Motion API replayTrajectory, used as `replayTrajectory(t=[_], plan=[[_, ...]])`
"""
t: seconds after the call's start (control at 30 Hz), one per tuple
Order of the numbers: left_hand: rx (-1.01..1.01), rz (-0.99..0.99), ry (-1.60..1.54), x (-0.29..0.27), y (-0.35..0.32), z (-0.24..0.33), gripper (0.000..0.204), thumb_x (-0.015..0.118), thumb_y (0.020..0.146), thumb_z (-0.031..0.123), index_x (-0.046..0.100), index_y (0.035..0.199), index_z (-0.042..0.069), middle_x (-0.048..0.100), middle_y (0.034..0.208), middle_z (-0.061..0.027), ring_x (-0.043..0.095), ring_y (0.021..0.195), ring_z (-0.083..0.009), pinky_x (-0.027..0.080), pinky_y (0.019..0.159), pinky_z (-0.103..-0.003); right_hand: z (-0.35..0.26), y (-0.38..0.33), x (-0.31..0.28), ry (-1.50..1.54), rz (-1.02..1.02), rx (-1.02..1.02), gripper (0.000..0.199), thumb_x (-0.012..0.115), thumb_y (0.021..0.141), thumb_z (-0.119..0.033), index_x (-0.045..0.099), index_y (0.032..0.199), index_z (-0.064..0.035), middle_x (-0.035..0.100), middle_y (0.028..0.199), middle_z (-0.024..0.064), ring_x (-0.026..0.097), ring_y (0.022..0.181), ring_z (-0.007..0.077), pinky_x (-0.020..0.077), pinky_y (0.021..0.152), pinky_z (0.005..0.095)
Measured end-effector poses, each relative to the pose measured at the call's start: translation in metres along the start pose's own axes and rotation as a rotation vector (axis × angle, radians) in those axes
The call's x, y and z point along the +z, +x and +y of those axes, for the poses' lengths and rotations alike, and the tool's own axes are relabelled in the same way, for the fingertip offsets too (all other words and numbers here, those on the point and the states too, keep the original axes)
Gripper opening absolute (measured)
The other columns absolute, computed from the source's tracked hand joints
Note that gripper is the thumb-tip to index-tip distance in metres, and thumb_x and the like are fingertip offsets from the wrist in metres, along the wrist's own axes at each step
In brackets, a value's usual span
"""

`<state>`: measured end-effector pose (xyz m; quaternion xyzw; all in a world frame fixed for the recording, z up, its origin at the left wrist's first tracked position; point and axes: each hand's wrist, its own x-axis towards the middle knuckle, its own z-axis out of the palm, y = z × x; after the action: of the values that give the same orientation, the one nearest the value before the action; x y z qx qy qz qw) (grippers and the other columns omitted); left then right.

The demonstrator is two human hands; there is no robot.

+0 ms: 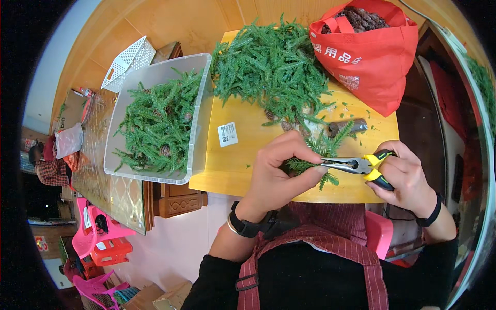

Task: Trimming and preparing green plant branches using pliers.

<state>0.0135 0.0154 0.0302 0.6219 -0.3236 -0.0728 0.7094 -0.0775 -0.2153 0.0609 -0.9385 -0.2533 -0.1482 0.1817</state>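
My left hand (279, 170) pinches a green artificial pine sprig (326, 146) between thumb and forefinger, over the table's near edge. My right hand (405, 175) is wrapped around the yellow-and-black handles of needle-nose pliers (352, 164). Their jaws point left and reach the sprig at my left fingertips. Exactly what the jaw tips touch is hidden by the fingers. Just beyond the hands lie a pine cone (287, 125) and a brown cylinder (338, 128) in what looks like clear wrap.
A large heap of pine sprigs (268, 64) covers the far part of the yellow table (219, 173). At left stands a clear plastic bin (199, 132) of sprigs with cones. A red bag (369, 62) holds pine cones at far right. A white label (227, 134) lies near the bin.
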Motion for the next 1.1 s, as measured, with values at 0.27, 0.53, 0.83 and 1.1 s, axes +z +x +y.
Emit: replayTrajectory(t=[0.27,0.53,0.83,1.1], plan=[[-0.020,0.003,-0.004,0.0010,0.0004,-0.0012,0.014,0.067,0.061,-0.002,0.058,0.070,0.005,0.055,0.069,-0.0024,0.044,0.068,-0.0115,0.034,0.062,-0.024,0.0013,0.0006,-0.0029,-0.038,0.020,-0.042,0.021,0.071,0.059,-0.009,0.052,0.064,-0.0006,0.054,0.062,0.0112,0.058,0.077,0.0309,0.0481,0.063,0.0355],[-0.012,0.013,0.013,0.0021,-0.0006,-0.0008,0.012,0.067,0.064,-0.001,0.058,0.071,0.004,0.048,0.067,-0.0011,0.044,0.065,-0.0107,0.033,0.059,-0.023,0.0017,-0.0011,-0.0005,-0.044,-0.009,-0.016,0.022,0.071,0.060,-0.008,0.052,0.064,-0.0001,0.054,0.064,0.0122,0.058,0.078,0.0320,0.0477,0.064,0.0361],[0.033,0.042,0.064,0.0038,0.0014,0.0002,0.012,0.065,0.062,0.000,0.057,0.069,0.004,0.046,0.065,-0.0005,0.042,0.064,-0.0108,0.031,0.058,-0.023,-0.0009,0.0019,-0.0043,0.129,-0.049,0.035,0.023,0.073,0.063,-0.014,0.055,0.070,-0.0015,0.058,0.073,0.0124,0.057,0.085,0.0310,0.0479,0.073,0.0374],[0.029,0.028,0.082,0.0037,0.0014,0.0005,0.011,0.065,0.062,0.000,0.057,0.068,0.003,0.045,0.065,-0.0004,0.041,0.063,-0.0100,0.030,0.057,-0.022,0.0010,-0.0006,-0.0063,0.130,-0.084,0.042,0.021,0.072,0.064,-0.014,0.058,0.073,-0.0011,0.058,0.072,0.0107,0.057,0.081,0.0301,0.0485,0.069,0.0362]])
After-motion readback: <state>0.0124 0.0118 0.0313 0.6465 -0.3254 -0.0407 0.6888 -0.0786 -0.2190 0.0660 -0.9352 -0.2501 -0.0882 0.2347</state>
